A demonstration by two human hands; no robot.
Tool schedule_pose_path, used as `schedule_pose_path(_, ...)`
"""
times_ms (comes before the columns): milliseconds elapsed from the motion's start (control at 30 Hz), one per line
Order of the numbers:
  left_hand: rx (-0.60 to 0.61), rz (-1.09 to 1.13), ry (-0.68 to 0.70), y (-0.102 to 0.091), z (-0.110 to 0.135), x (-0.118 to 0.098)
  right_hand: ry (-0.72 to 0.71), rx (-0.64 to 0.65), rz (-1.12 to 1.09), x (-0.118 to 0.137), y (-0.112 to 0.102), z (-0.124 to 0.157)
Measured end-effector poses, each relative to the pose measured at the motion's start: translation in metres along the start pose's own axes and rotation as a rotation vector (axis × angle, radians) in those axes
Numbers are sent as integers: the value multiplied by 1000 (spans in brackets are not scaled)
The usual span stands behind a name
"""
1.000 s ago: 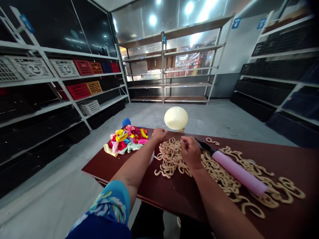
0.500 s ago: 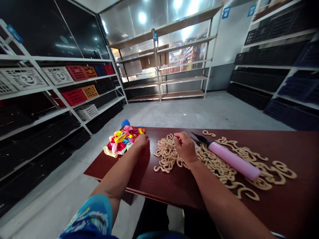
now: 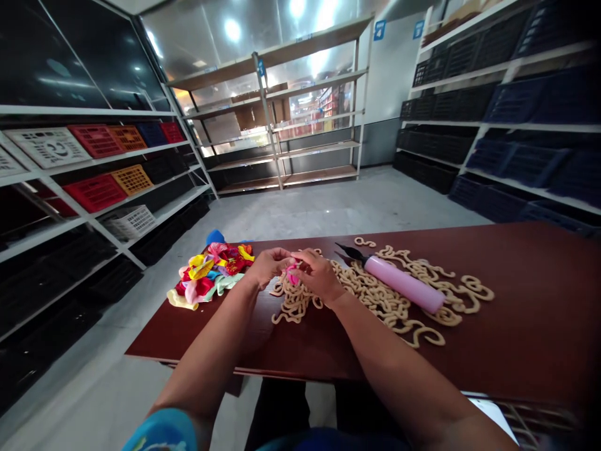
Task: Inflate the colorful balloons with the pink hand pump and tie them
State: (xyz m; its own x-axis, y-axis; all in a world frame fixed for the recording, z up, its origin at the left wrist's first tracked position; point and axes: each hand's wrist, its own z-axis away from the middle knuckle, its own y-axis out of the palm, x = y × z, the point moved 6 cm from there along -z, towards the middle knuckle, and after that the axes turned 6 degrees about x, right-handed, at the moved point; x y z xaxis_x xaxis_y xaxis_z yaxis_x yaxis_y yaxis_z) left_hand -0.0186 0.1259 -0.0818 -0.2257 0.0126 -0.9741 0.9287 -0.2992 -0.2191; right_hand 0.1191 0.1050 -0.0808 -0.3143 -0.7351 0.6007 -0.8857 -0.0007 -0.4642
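Observation:
My left hand [image 3: 267,268] and my right hand [image 3: 322,277] meet over the table [image 3: 507,300], fingers pinched together. Between them is a small bright pink balloon [image 3: 293,274], partly covered by the fingers; both hands grip it. Beneath the hands spreads a heap of beige curly, hook-shaped strands [image 3: 370,291], whose kind I cannot make out. To the left lies a pile of limp balloons [image 3: 211,275] in red, yellow, pink and pale green. A pink hand pump [image 3: 404,283] with a black nozzle rests on top of the strands, right of my right hand.
A blue round object [image 3: 215,237] shows beyond the table's far left corner. Shelves with red, yellow and white crates [image 3: 134,222] stand at left, a tall shelf rack [image 3: 282,150] ahead, and dark crates [image 3: 521,166] at right. Grey floor [image 3: 323,210] lies between.
My left hand has moved right from beside the balloon pile to meet my right hand, and a pink balloon now shows between them. The view has turned to the right.

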Motion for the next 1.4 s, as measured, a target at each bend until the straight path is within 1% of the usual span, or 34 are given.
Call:
schedule_pose_path(100, 16, 104, 22, 3, 1, 2, 82, -29, -167, -7, -1, 0)
schedule_pose_path(233, 15, 147, 66, -5, -1, 8, 268, -55, -481, -23, 4, 1)
schedule_pose_path(267, -9, 140, 75, -7, -1, 9, 307, -72, -511, -27, 5, 2)
schedule_pose_path(333, -110, 125, 97, -11, 0, 11, 328, -134, -479, -31, 0, 2)
schedule_pose_path(400, -209, 141, 98, -10, 4, 13, 281, -216, -351, -29, -9, 1)
schedule_pose_path(433, -208, 165, 65, -5, 5, 15, 243, -248, -271, -26, -14, 0)
schedule_pose_path(467, -156, 198, 2, 5, 7, 17, 204, -263, -189, -22, -18, 0)
schedule_pose_path(500, -58, 236, -89, 18, 8, 21, 166, -263, -107, -17, -21, 0)
schedule_pose_path(567, 164, 315, -280, 47, 13, 26, 86, -218, 39, -6, -22, -1)
schedule_pose_path(600, 237, 351, -343, 58, 15, 26, 42, -185, 101, 0, -21, -1)
schedule_pose_path(633, 267, 386, -370, 66, 15, 24, -5, -147, 154, 5, -19, -1)
schedule_pose_path(700, 228, 465, -344, 71, 12, 18, -109, -61, 236, 14, -13, 0)
schedule_pose_path(800, 125, 620, -247, 65, 1, 13, -236, 70, 311, 25, -2, 1)
schedule_pose_path(867, 62, 744, -181, 56, -7, 13, -268, 124, 331, 31, 0, -1)
schedule_pose_path(933, -30, 889, -104, 43, -14, 13, -257, 136, 339, 38, -7, -5)
schedule_pose_path(1000, -121, 1042, -19, 29, -18, 14, -189, 89, 361, 41, -25, -11)
schedule_pose_path(1033, -138, 1105, 26, 22, -20, 14, -130, 44, 386, 39, -38, -12)
schedule_pose_path(1100, -110, 1182, 115, 11, -23, 16, 33, -55, 483, 29, -69, -8)
schedule_pose_path(1133, -78, 1196, 155, 6, -24, 18, 120, -74, 559, 21, -83, -1)
schedule_pose_path(1200, -28, 1197, 216, -4, -27, 27, 305, -49, 738, -1, -109, 22)
schedule_pose_path(1300, -23, 1174, 212, -16, -33, 50, 581, 46, 1007, -33, -139, 73)
schedule_pose_path(1333, -33, 1172, 202, -19, -35, 57, 655, 70, 1060, -41, -146, 90)
schedule_pose_path(1400, -62, 1183, 196, -23, -38, 66, 712, 124, 1109, -49, -152, 114)
